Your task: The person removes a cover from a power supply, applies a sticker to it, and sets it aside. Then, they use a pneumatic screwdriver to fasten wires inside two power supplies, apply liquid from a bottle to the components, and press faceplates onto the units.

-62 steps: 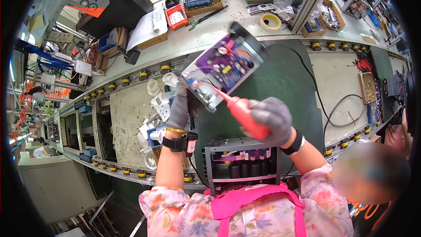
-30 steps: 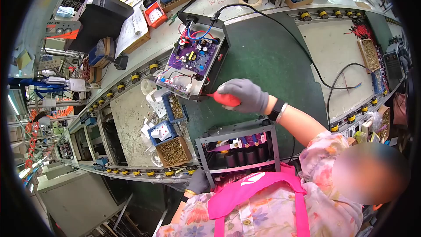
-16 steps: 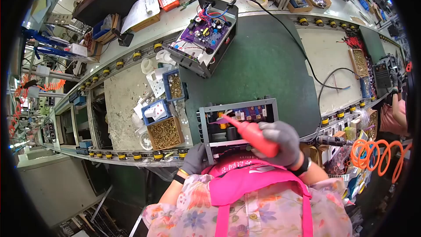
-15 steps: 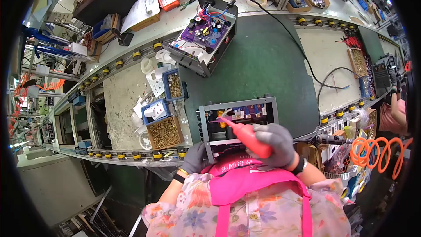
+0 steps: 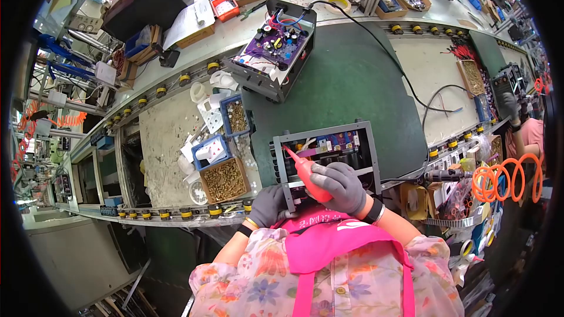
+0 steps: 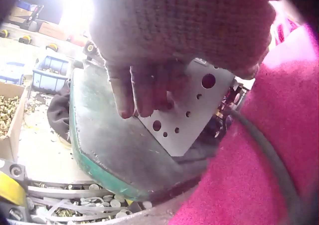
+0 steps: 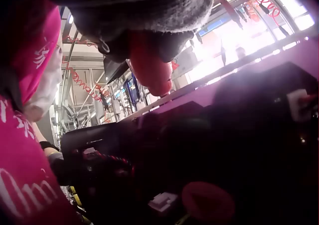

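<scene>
In the head view, the right hand (image 5: 343, 189), in a grey glove, grips a red bottle (image 5: 311, 181). Its tapered nozzle points at the far-left inner corner of an open metal chassis (image 5: 369, 147) with circuit parts inside; whether it touches is unclear. The right wrist view shows the red bottle (image 7: 149, 70) under the glove, above a dark interior. At the near-left corner of the chassis is the gloved left hand (image 5: 268, 206). In the left wrist view, its fingers (image 6: 144, 95) rest against a grey side panel (image 6: 185, 127) with round holes; the thumb is hidden.
A second open unit (image 5: 276, 53) with a purple board stands on the far side of the green mat (image 5: 346, 76), with a black cable attached. To the left lie a box of brass parts (image 5: 225, 180) and blue bins (image 5: 210, 151). An orange coiled hose (image 5: 506, 179) hangs at right.
The right hand has shifted left and turned the red bottle more upright, bringing its nozzle to the chassis's far-left corner. The left hand has stayed at the near-left corner.
</scene>
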`<state>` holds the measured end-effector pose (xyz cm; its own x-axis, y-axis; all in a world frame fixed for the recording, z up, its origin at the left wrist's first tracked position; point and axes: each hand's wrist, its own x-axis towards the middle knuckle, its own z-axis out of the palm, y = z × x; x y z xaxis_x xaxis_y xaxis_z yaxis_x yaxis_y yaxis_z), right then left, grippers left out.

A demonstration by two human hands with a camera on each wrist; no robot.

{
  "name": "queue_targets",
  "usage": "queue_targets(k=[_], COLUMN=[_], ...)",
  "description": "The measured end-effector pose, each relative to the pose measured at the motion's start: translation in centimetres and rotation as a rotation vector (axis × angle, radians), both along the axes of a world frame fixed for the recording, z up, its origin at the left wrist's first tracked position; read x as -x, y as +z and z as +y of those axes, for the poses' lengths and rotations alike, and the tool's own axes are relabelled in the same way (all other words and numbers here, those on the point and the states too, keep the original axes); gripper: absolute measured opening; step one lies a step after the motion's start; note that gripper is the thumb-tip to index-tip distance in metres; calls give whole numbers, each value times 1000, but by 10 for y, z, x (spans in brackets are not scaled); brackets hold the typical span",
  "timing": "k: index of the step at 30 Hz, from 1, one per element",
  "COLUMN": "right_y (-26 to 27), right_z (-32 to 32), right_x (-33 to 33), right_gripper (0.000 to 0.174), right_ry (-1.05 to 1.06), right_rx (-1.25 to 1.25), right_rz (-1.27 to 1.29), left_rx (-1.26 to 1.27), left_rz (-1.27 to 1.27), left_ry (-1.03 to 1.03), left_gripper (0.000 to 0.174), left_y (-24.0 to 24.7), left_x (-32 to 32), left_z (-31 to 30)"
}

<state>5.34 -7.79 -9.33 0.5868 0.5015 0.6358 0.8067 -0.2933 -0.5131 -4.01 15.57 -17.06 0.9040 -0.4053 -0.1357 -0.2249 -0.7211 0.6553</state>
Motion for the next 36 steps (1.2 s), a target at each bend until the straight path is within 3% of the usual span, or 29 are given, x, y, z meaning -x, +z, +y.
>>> queue_targets(k=[7,11,14,17,25,36], right_y=[34,52,59,58,40,38], right_z=[-26,-74,-102,-124,-124,-121], right_x=[0,14,23,30,28,23], right_gripper=[55,55,49,48,48,49], right_ry=[-62,-455,-513,-574,-547,-545], right_rx=[-168,-206,-508,-380,-545,-517], right_rz=[181,197,404,381,449,443], left_rx=[179,329,312,363,310,289], left_rz=[-76,-59,-46,-37,-47,-43], left_ry=[153,288,333,384,379,362], left_gripper=[79,82,81,80,84,83], left_y=[3,36,45,53,43,49], left_x=[-3,-25,-32,-35,-36,-38], left_z=[-7,-19,-18,-21,-17,-19])
